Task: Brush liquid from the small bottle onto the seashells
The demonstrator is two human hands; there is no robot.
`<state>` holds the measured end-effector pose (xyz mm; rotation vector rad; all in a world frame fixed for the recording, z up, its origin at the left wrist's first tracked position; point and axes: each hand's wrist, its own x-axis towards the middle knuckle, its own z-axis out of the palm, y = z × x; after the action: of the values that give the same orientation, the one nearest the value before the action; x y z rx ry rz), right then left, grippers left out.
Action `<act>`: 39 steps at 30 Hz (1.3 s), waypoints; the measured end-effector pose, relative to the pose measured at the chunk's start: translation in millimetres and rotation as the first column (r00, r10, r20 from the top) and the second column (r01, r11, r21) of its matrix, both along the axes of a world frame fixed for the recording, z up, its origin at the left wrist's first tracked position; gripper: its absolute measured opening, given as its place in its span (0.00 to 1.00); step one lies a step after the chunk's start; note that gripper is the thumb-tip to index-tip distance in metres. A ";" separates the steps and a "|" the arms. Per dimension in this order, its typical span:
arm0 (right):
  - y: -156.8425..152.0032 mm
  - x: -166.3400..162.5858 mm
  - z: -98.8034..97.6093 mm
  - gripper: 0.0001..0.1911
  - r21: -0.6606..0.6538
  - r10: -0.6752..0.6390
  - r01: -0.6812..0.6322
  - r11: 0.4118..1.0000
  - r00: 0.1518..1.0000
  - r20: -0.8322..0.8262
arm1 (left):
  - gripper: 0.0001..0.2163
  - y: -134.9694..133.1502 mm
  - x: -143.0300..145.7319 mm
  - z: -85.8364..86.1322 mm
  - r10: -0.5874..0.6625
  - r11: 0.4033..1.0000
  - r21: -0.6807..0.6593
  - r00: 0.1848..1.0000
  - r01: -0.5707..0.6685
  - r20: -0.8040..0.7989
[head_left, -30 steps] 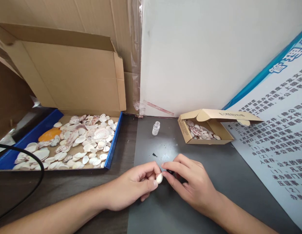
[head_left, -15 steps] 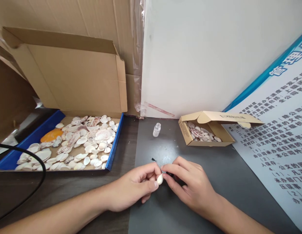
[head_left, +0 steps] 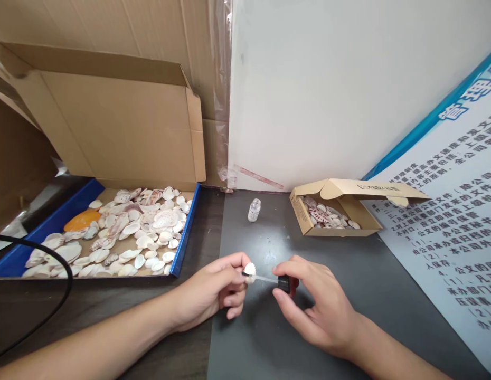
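- At lower center of the frame, pinched in the fingertips of the left hand (head_left: 222, 290): one small white shell (head_left: 250, 268), left of the right hand (head_left: 317, 306), with thumb and fingers closed around a black cap (head_left: 284, 284).
- Between cap and shell, a thin translucent stem (head_left: 266, 278), running leftward from the cap, long axis nearly level across the frame; at its far end a dark tip (head_left: 245, 274), over the shell's left side, beside the left thumb. Contact with the shell impossible to tell.
- Nearer to the shell: the left hand. Apart from it by the stem's length: the right.
- By count: one shell in hand, one cap, one stem; just below mid-frame, one clear bottle (head_left: 254, 210), standing uncapped.
- Two open boxes: at left, a blue-sided box (head_left: 187, 232), with one orange shell (head_left: 81, 220) among pale shells (head_left: 142, 240) too overlapped to count; right of center, a small cardboard box (head_left: 340, 231), its shells likewise uncountable.
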<state>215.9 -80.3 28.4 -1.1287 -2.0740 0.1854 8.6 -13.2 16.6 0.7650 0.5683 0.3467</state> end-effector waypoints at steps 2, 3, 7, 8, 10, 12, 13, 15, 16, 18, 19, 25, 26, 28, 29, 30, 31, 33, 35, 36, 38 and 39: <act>-0.1 -0.8 0.1 0.05 -0.034 -0.043 0.044 0.998 0.999 0.016 | 0.06 -0.3 0.1 0.0 0.018 1.000 -0.014 1.000 -0.018 0.003; 0.2 -0.9 0.4 0.05 -0.039 -0.064 0.065 0.997 0.998 0.019 | 0.06 -0.6 0.0 -0.2 0.027 0.999 -0.021 1.000 -0.026 0.007; 1.2 0.4 2.6 0.05 -0.023 -0.054 0.054 0.998 0.999 -0.005 | 0.06 -0.9 -0.5 -1.3 0.034 0.999 -0.042 0.999 -0.033 0.021; 1.3 0.8 3.1 0.05 -0.026 -0.044 0.044 0.999 0.999 -0.004 | 0.05 -0.9 -0.6 -1.2 0.035 0.998 -0.045 0.999 -0.034 0.025; 1.2 1.5 4.1 0.05 -0.033 -0.053 0.053 0.998 0.999 0.007 | 0.04 -0.7 -0.7 -0.8 0.042 0.998 -0.043 0.998 -0.040 0.037; 0.9 1.7 4.7 0.05 -0.028 -0.084 0.084 0.996 0.996 0.009 | 0.03 -0.5 -0.7 -0.2 0.053 0.998 -0.039 0.998 -0.051 0.045; 0.7 1.6 4.8 0.06 -0.019 -0.085 0.085 0.996 0.996 0.000 | 0.03 -0.4 -0.7 0.0 0.054 0.998 -0.039 0.997 -0.053 0.047; 0.4 1.5 4.9 0.07 -0.004 -0.047 0.047 0.999 0.999 -0.020 | 0.04 -0.3 -0.9 0.1 0.051 0.998 -0.041 0.997 -0.048 0.054; 0.4 1.4 4.9 0.08 -0.005 -0.026 0.025 1.000 0.999 -0.022 | 0.04 -0.2 -1.0 0.2 0.049 0.998 -0.044 0.997 -0.047 0.058; 0.6 1.7 5.0 0.07 -0.016 -0.025 0.025 1.000 1.000 -0.008 | 0.04 -0.1 -1.2 0.2 0.050 0.998 -0.044 0.997 -0.047 0.065; 0.8 2.0 5.1 0.06 -0.021 -0.048 0.048 0.999 0.999 0.004 | 0.04 0.0 -1.2 0.3 0.050 0.998 -0.044 0.996 -0.047 0.069; 2.6 2.6 6.5 0.07 -0.009 -0.017 0.017 1.000 1.000 -0.002 | 0.05 0.4 -0.7 0.3 0.059 0.996 -0.074 0.995 -0.053 0.078; 3.0 2.3 6.4 0.07 -0.015 -0.003 0.003 1.000 1.000 0.007 | 0.05 0.6 -0.6 0.2 0.065 0.995 -0.081 0.995 -0.059 0.081; 3.6 2.0 6.1 0.06 -0.020 -0.025 0.025 0.999 0.999 0.026 | 0.06 1.1 -0.6 0.0 0.079 0.993 -0.097 0.993 -0.071 0.085; 3.8 2.0 6.0 0.06 -0.015 -0.049 0.049 0.999 0.998 0.027 | 0.07 1.4 -0.6 0.0 0.085 0.992 -0.103 0.993 -0.077 0.083; 3.9 2.1 5.8 0.05 -0.008 -0.067 0.067 0.998 0.998 0.020 | 0.07 1.7 -0.6 0.0 0.090 0.991 -0.106 0.993 -0.081 0.079; 3.9 2.3 5.7 0.05 -0.003 -0.066 0.066 0.998 0.998 0.009 | 0.07 1.9 -0.6 0.1 0.094 0.990 -0.111 0.993 -0.085 0.074; 3.5 2.6 5.7 0.06 -0.012 -0.017 0.017 1.000 1.000 -0.007 | 0.07 2.1 -0.5 0.2 0.100 0.988 -0.121 0.993 -0.092 0.067; 3.0 2.6 5.9 0.07 -0.034 0.012 -0.012 0.999 1.000 0.006 | 0.06 2.3 -0.4 0.2 0.104 0.987 -0.128 0.993 -0.095 0.064; 2.9 2.6 6.1 0.06 -0.040 0.004 -0.003 0.999 1.000 0.017 | 0.06 2.4 -0.4 0.2 0.104 0.987 -0.130 0.993 -0.095 0.064; 2.9 2.7 6.5 0.05 -0.030 -0.039 0.040 0.999 0.999 0.029 | 0.06 2.6 -0.5 -0.1 0.098 0.988 -0.128 0.993 -0.089 0.071; 3.0 2.8 6.6 0.05 -0.020 -0.056 0.056 0.998 0.998 0.025 | 0.06 2.8 -0.6 -0.3 0.094 0.988 -0.128 0.993 -0.084 0.075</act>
<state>218.7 -77.3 35.1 -1.2053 -2.0633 0.1673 8.0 -10.3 16.3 0.6041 0.5432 0.4195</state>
